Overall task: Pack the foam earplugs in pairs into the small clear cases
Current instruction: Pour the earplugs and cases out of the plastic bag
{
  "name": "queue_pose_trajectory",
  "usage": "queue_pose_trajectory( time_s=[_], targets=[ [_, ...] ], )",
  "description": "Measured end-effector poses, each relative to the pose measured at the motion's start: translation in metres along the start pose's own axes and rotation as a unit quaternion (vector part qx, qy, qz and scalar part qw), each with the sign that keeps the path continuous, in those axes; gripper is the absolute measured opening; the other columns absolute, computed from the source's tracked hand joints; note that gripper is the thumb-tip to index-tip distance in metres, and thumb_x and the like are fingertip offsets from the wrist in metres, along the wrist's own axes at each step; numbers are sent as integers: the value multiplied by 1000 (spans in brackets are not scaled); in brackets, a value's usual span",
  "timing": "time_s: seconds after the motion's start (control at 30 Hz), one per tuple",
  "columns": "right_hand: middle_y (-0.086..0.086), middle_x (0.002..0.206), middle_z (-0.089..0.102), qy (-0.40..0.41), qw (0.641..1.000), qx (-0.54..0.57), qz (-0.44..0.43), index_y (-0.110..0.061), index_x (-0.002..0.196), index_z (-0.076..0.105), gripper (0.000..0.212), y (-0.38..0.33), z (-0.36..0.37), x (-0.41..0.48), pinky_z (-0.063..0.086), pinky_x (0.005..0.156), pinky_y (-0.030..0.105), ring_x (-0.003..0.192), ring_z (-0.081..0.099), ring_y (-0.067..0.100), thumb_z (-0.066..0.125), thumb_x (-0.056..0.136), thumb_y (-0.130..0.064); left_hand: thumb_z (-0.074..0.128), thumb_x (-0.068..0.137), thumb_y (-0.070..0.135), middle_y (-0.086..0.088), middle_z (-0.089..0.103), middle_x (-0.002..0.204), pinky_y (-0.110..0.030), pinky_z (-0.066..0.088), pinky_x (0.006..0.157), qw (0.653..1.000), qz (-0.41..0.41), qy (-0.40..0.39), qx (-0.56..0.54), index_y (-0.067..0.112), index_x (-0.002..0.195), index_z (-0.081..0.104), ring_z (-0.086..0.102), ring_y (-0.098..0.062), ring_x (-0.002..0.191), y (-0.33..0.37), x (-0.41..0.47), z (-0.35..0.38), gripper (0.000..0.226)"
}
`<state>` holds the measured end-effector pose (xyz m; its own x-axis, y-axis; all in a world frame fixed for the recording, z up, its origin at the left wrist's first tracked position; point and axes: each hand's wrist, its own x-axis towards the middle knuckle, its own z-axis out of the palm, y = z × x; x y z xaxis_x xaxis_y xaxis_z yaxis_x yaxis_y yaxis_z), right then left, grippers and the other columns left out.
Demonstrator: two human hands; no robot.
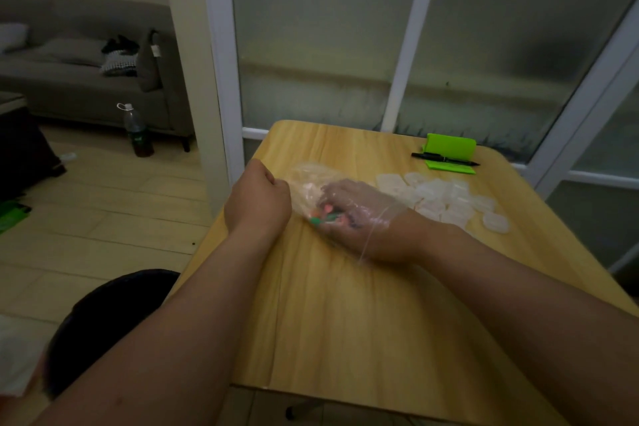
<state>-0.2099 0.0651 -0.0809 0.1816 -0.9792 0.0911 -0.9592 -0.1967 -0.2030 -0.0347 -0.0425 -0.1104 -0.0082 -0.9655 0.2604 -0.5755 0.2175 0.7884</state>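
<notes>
Fishing earplugs from bag.
Left hand [257, 199] pinches bag [307, 180] mouth; right hand [359, 218], inside, curls round earplugs [326, 213]. Best draw just two, then go right to cases [446, 197].

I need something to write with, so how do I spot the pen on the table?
Look at the wooden table and go to its far right corner. A bright green stand sits there, just beyond the heap of clear cases. The black pen lies flat across the stand's base, the only long, thin, dark thing on the table.
</notes>
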Motion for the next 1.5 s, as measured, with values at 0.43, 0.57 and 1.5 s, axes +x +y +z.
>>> queue_pose_trajectory(
  time_s=[0.43, 0.57, 1.5],
  targets=[
    [1, 106, 64, 207, 978, -9, -14, -16, 105, 71, 38, 8, 17, 6, 55, 80, 36, 88, 63, 17, 49, 104, -47, 54, 96, 22, 0, 57, 83, -38, 49, 68, 1000, -12, 14, 20, 19, 93, 52, 53, -18, 71, -8, 2, -4, 5],
    [4, 108, 67, 202, 979, -4, 16, -14, 107, 72, 45, 6, 13, 4, 54, 83, 35, 90, 65, 18, 44, 105, -49, 54, 97, 24, 1, 57, 83, -40, 49, 70, 999, -20, 20, 29, 18, 95, 52, 52, -17, 70, -10, 2, -8, 6],
    [-9, 96, 56, 247, 956, -94, 129, -23, 93, 63, 30, 43, 26, -36, 45, 76, 40, 90, 47, 18, 50, 96, -50, 54, 98, 28, -1, 57, 82, -42, 52, 75, 999, -16, 33, 36, 19, 96, 51, 55, -23, 73, -12, 0, -12, 9]
  ],
)
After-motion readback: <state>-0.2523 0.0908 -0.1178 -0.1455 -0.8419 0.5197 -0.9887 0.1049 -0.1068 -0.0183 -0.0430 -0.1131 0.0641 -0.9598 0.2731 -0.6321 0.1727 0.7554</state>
